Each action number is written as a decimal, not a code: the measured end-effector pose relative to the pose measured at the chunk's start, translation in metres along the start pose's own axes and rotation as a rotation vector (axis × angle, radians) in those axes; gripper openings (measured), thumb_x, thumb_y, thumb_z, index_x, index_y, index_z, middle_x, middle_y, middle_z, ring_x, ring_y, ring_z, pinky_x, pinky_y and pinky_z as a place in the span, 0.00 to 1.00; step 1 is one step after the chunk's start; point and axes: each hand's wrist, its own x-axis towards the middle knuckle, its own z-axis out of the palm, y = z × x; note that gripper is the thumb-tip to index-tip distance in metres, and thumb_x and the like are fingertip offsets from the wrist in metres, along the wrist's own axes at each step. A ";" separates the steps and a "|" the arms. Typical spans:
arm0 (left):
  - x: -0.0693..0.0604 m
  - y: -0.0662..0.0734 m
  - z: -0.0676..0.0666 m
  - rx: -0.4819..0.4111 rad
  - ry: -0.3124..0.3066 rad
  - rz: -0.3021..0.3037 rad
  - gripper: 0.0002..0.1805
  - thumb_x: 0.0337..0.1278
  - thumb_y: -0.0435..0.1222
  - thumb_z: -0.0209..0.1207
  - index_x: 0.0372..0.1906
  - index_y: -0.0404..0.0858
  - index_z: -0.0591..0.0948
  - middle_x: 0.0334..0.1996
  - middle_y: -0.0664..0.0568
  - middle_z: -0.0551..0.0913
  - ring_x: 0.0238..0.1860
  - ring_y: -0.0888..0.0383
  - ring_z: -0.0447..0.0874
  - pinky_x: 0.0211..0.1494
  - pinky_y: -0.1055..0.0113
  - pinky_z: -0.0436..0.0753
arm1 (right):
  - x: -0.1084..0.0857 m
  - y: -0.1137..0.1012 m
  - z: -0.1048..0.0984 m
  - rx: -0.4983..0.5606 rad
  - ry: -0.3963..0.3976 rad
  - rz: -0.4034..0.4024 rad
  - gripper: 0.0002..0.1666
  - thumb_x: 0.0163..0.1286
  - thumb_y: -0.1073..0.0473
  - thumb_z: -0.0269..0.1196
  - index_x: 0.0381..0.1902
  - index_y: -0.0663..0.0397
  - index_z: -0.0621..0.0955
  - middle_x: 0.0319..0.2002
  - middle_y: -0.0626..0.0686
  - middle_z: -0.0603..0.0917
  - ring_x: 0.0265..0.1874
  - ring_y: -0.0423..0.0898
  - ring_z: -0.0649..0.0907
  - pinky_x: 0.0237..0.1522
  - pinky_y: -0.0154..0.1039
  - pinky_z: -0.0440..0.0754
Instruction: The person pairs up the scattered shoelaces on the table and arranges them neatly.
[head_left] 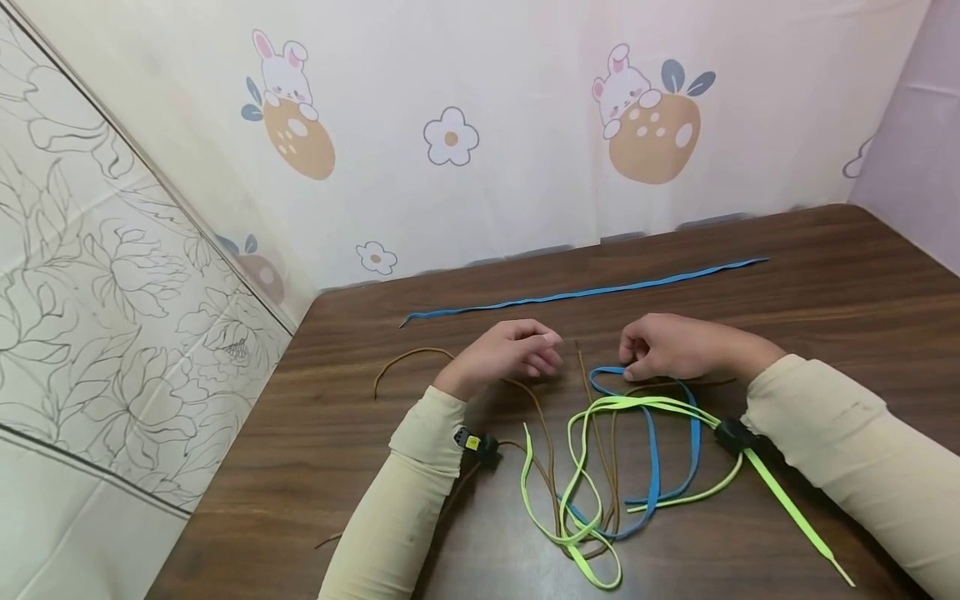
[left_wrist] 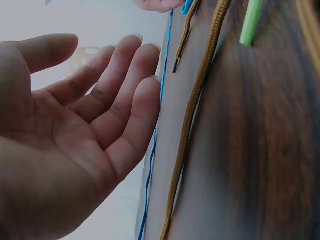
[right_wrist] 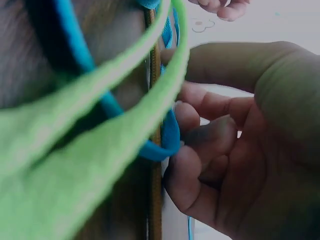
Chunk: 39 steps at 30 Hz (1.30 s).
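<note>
My right hand [head_left: 667, 343] pinches a blue shoelace [right_wrist: 170, 132] with curled fingers; part of that lace loops out beside the thumb. Neon green shoelaces [head_left: 645, 402] run from the tangle to my right wrist and out past it, blurred and close in the right wrist view. My left hand [head_left: 513, 354] hovers over the table with fingers loosely bent and nothing in it, its palm [left_wrist: 55, 145] bare in the left wrist view. Brown shoelaces [head_left: 543, 412] pass below it into the tangle of green, blue and brown between my forearms.
A separate blue shoelace [head_left: 585, 293] lies stretched along the back of the dark wooden table [head_left: 255, 475]. A patterned curtain [head_left: 480, 200] hangs behind the table's far edge. A black wrist camera [head_left: 486, 448] sits on my left wrist, another black piece [head_left: 733, 435] on my right.
</note>
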 end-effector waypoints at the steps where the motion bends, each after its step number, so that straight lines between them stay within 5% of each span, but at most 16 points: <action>1: 0.000 0.000 0.000 0.002 -0.007 -0.004 0.20 0.74 0.42 0.56 0.58 0.31 0.78 0.42 0.43 0.87 0.44 0.52 0.87 0.49 0.61 0.83 | 0.000 0.000 0.000 -0.006 -0.003 0.008 0.07 0.70 0.57 0.66 0.38 0.54 0.80 0.27 0.49 0.75 0.25 0.45 0.73 0.30 0.41 0.72; 16: 0.001 -0.004 0.001 0.056 -0.047 0.012 0.21 0.76 0.43 0.54 0.58 0.30 0.78 0.43 0.43 0.86 0.45 0.49 0.87 0.50 0.60 0.83 | -0.003 -0.005 0.001 -0.013 -0.035 -0.015 0.10 0.72 0.61 0.59 0.28 0.50 0.79 0.24 0.47 0.77 0.21 0.42 0.72 0.26 0.38 0.72; 24: 0.001 -0.002 0.003 0.038 -0.063 0.015 0.21 0.76 0.43 0.53 0.59 0.31 0.78 0.43 0.44 0.87 0.45 0.50 0.87 0.50 0.59 0.83 | -0.003 -0.013 0.003 0.050 0.117 -0.108 0.08 0.73 0.58 0.62 0.31 0.47 0.78 0.26 0.47 0.77 0.26 0.45 0.76 0.30 0.38 0.75; 29: 0.000 0.003 0.006 -0.041 -0.087 0.068 0.21 0.77 0.41 0.53 0.60 0.29 0.77 0.42 0.42 0.87 0.44 0.51 0.88 0.49 0.60 0.84 | -0.004 -0.021 0.001 0.114 0.227 -0.170 0.07 0.73 0.58 0.63 0.33 0.49 0.78 0.25 0.48 0.78 0.25 0.46 0.78 0.28 0.39 0.76; 34: -0.002 0.011 0.011 -0.079 -0.102 0.123 0.21 0.77 0.38 0.52 0.65 0.30 0.73 0.52 0.37 0.83 0.51 0.46 0.85 0.50 0.58 0.84 | -0.008 -0.031 -0.004 0.274 0.230 -0.226 0.08 0.75 0.58 0.61 0.36 0.55 0.78 0.32 0.54 0.84 0.26 0.51 0.83 0.29 0.42 0.82; 39: -0.004 0.016 0.017 -0.084 -0.117 0.158 0.21 0.76 0.37 0.52 0.69 0.38 0.73 0.58 0.46 0.80 0.59 0.42 0.80 0.53 0.53 0.83 | -0.012 -0.039 -0.007 0.334 0.246 -0.262 0.07 0.76 0.59 0.61 0.38 0.57 0.78 0.40 0.59 0.85 0.29 0.53 0.86 0.32 0.44 0.84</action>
